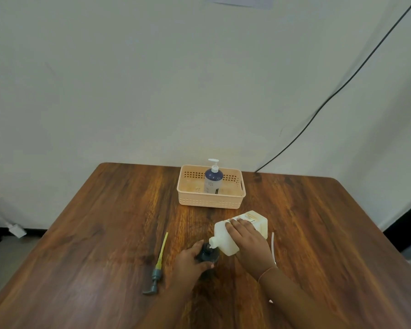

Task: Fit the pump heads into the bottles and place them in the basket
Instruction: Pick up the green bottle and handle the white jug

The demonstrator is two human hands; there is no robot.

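Observation:
A white rectangular bottle [252,222] lies on its side on the wooden table [105,222], neck pointing left. My right hand [249,243] rests on top of it, gripping its body. My left hand [190,260] holds a dark bottle [208,255] right at the white bottle's neck; most of it is hidden by my fingers. A grey pump head with a yellow tube [158,264] lies loose to the left. A clear thin tube [273,248] lies right of my right hand. A blue bottle with a white pump [213,180] stands in the peach basket [210,201].
The basket sits at the table's far middle, close to the wall. A black cable [342,86] runs down the wall at the right. The table's left edge drops to the floor, where a white plug [17,230] lies.

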